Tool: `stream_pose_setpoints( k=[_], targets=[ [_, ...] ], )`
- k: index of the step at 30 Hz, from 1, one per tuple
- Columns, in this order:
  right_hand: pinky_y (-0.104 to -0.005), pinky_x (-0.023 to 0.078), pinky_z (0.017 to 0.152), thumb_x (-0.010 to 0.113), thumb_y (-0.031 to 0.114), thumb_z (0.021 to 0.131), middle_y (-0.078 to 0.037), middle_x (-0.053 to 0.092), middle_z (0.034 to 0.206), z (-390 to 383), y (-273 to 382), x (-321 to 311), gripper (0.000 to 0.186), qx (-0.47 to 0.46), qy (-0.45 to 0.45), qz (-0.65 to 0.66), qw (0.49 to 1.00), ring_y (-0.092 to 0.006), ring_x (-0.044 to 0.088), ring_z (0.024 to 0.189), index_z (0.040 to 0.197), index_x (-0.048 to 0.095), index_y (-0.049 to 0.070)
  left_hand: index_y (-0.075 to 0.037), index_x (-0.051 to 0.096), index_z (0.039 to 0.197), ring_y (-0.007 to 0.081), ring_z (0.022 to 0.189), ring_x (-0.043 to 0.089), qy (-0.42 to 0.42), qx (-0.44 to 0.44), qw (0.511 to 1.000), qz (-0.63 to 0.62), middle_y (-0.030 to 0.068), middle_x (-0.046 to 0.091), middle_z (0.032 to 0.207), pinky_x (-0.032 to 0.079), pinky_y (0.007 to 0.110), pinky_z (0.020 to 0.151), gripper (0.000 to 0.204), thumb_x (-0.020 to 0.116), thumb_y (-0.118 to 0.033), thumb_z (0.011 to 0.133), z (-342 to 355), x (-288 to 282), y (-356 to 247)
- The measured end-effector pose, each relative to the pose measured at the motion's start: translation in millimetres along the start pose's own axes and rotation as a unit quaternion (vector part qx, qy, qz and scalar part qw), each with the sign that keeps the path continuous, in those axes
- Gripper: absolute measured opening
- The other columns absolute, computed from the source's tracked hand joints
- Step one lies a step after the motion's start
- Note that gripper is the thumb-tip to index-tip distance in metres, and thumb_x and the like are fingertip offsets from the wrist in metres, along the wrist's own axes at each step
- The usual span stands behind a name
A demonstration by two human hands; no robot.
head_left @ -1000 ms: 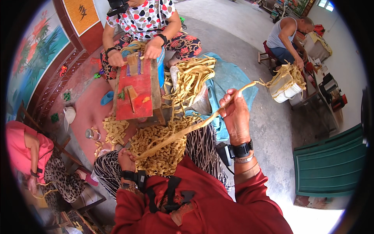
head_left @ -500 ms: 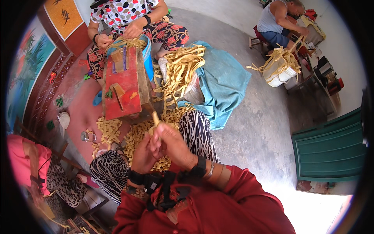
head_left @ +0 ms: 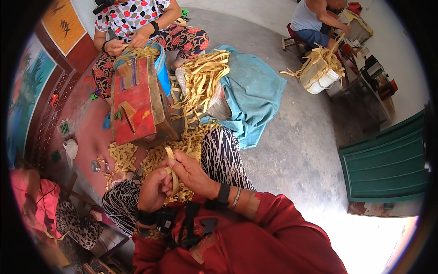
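Both hands have drawn in over the lap since a second ago, when the right hand (head_left: 194, 173) was flung out, pulling a long strip (head_left: 172, 171) taut. From the head view, that strip now stands short and looped between them. The left hand (head_left: 153, 191) has its fingers closed on the lower end, and the right's fingers curl shut over the top, likely to fold it. Just beyond the fingertips lies a pile (head_left: 157, 157) of folded pieces, then a red box (head_left: 134, 102).
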State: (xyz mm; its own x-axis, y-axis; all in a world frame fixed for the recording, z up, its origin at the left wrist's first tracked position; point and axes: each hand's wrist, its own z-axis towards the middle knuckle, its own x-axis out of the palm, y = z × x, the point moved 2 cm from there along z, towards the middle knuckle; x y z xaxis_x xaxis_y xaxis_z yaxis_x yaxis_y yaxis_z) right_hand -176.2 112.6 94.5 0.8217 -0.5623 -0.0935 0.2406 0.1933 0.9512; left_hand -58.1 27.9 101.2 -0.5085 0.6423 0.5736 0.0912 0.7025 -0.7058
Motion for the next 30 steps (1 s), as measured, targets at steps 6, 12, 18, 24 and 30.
stream_pose_setpoints(
  k=[6,12,18,24,30],
  targets=[
    [-0.0283,0.036,0.056,0.045,0.018,0.094,-0.003,0.039,0.067,11,2,1,0.02,0.087,0.089,0.122,0.985,-0.0103,0.038,0.062,0.083,0.047,0.001,-0.001,0.054,0.082,0.0225,0.068,0.053,-0.118,0.294,0.785,0.533,0.01,0.054,0.079,0.043,0.031,0.063,0.01,0.049,-0.01,0.085,-14,15,-34],
    [-0.032,0.039,0.057,0.043,0.022,0.09,-0.008,0.048,0.064,18,-5,1,0.026,0.139,0.228,0.147,0.952,-0.0158,0.045,0.06,0.081,0.052,-0.001,0.002,0.056,0.089,0.0346,0.092,0.057,-0.088,0.456,0.601,0.65,0.0195,0.056,0.102,0.045,0.039,0.082,0.012,0.053,-0.005,0.08,-25,22,-41],
    [-0.0395,0.041,0.06,0.044,0.024,0.091,-0.017,0.054,0.07,10,-6,-8,0.027,0.016,0.248,0.031,0.968,-0.0338,0.053,0.065,0.08,0.053,0.001,0.001,0.056,0.089,0.0288,0.079,0.062,-0.088,0.413,0.654,0.627,0.0153,0.061,0.092,0.049,0.035,0.071,0.01,0.057,-0.007,0.082,-20,1,-18],
    [-0.0411,0.042,0.061,0.044,0.034,0.094,-0.017,0.054,0.073,4,6,-12,0.032,-0.011,0.214,0.036,0.976,-0.0367,0.054,0.069,0.092,0.05,0.004,0.0,0.053,0.101,0.0107,0.069,0.055,-0.036,0.177,0.97,0.165,0.0072,0.058,0.083,0.045,0.025,0.061,0.015,0.054,-0.007,0.087,-20,-3,-8],
    [-0.0376,0.044,0.062,0.043,0.033,0.096,-0.014,0.054,0.074,1,-2,-15,0.031,-0.023,0.226,0.032,0.973,-0.0309,0.056,0.067,0.093,0.05,0.003,0.001,0.051,0.117,0.0157,0.08,0.058,-0.035,0.214,0.964,0.155,0.0105,0.059,0.094,0.046,0.025,0.072,0.031,0.052,-0.007,0.088,-25,10,-3]
  ],
)
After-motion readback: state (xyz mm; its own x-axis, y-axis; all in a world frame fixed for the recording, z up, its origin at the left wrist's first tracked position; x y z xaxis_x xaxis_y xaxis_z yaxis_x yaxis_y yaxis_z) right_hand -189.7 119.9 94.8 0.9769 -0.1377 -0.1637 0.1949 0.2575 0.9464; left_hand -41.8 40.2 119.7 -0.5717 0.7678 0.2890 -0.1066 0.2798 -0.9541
